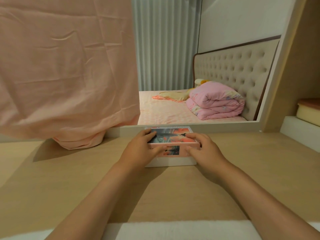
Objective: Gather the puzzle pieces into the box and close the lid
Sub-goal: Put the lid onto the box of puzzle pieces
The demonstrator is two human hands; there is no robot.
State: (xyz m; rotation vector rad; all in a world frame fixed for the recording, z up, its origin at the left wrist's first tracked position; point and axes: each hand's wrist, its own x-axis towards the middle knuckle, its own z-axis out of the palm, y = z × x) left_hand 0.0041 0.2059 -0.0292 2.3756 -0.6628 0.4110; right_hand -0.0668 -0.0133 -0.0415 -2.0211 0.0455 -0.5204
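Grips printed pink lid [171, 136] at both ends, left hand [142, 147] and right hand [205, 149] each with fingers curled over its top and thumb flat against its near side. Sits between the two sets of fingers, over white box [170, 161], base wall showing just below the thumbs. Rests on wooden desk [173, 187] under the fingers, close before mirror [166, 49] just beyond the fingertips, pink cloth [69, 66] hanging well left of left fingers.

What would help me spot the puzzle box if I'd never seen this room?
Start at the big mirror standing on the wooden desk. Right below its bottom edge sits the puzzle box, between the left hand and right hand. It alone has a pink picture-printed lid over a white base.
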